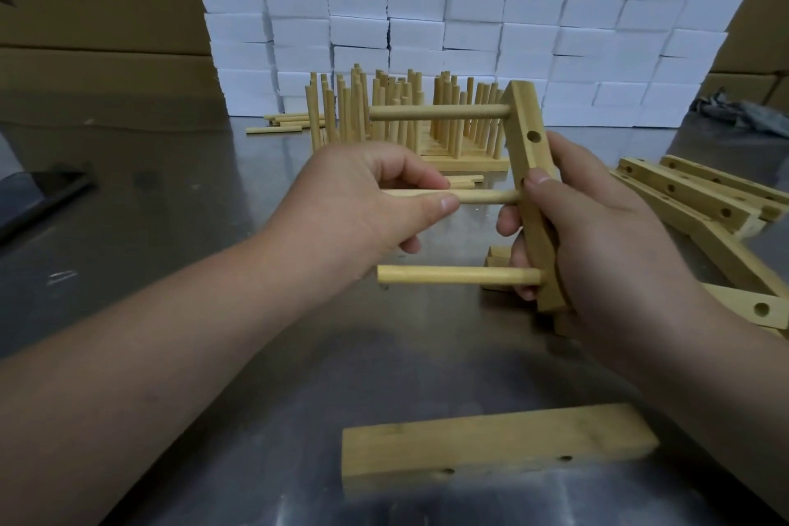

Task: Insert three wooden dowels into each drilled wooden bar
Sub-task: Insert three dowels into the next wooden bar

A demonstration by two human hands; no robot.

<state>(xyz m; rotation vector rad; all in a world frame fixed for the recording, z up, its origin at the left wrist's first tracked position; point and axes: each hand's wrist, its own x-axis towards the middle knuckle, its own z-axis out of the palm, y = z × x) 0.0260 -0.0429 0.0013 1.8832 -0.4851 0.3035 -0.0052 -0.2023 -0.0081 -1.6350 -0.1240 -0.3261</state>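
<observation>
Drilled bar [523, 115], head view: standing near upright above the worktop [213, 205]. The right hand [597, 235] is holding it, thumb pressing its front face, fingers curling round the back, grip clamped on the bar.

Top dowel [439, 112] and bottom dowel [452, 274] are sitting in the bar's end holes, both jutting level to the left of the bar.

Middle dowel [482, 196] is lying level, left of the bar, with its right end meeting the bar at the centre hole. How deep it is seated cannot be told. The left hand [363, 201] is pinching its shaft between thumb and forefinger, grip clamped on it, apart from the bar.

Judgement: the coming push is running rightward along the dowel's long axis into the bar. The left hand is the driving one, and the right grip is bracing.

Spare bars [683, 192] are lying to the right of the bar, and finished assemblies [405, 111] are standing behind it.
</observation>
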